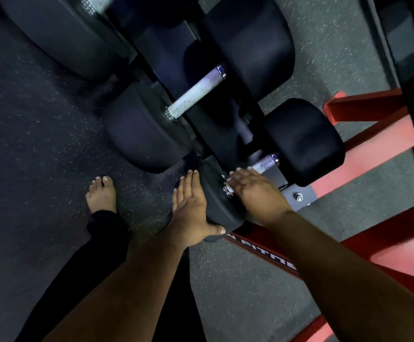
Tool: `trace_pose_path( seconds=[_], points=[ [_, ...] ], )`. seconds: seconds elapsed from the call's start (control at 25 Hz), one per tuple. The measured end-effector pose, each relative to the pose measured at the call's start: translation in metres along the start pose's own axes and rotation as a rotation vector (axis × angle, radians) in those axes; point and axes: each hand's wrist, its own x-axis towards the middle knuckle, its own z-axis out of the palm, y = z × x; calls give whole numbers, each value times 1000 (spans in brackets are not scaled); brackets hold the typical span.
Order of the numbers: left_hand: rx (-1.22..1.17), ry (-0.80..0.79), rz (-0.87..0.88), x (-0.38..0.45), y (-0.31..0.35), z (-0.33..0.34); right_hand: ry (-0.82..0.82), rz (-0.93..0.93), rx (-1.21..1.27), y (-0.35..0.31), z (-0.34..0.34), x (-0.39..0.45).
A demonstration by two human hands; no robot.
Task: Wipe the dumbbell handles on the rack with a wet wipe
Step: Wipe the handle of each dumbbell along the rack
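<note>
A small black dumbbell lies on the rack, its near head [217,203] between my hands and its far head [302,141] beyond. My left hand [188,208] lies flat against the near head's outer face, fingers straight, thumb hooked under its edge. My right hand [255,193] curls over the steel handle [266,165], of which only a short end shows. No wet wipe is visible; it may be hidden under that hand. A larger dumbbell with a bare knurled handle [193,93] sits just behind.
The rack's grey bolted foot plate [299,197] stands on speckled rubber floor. A red steel frame [373,156] crosses to the right and under my right forearm. My bare foot [101,193] stands left of the rack. Bigger dumbbell heads [60,38] fill the top left.
</note>
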Motion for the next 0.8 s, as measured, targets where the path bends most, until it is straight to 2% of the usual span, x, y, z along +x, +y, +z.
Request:
trace_pose_path(
  seconds=[0.12,0.24,0.28,0.4,0.48,0.6,0.72,0.8],
  points=[
    [-9,-1,-2,-1,1,-1,148,178,46,14,-8,-4],
    [44,-38,-20,3,3,-3,15,171,292,-16,-12,-15],
    [48,-51,-37,0,7,-9,12,247,441,-30,-20,-20],
    [-108,-101,-100,-21,23,-39,282,651,904,-66,-59,-31],
    [-302,-76,-78,-55,40,-71,416,770,1151,-89,-95,-39],
    [-307,61,-57,-143,77,-140,450,735,1434,-140,-189,-61],
    [-375,186,17,-242,104,-214,487,586,1602,-195,-302,-95],
    [-418,244,74,-299,113,-256,444,517,1733,-223,-359,-112]
  ],
)
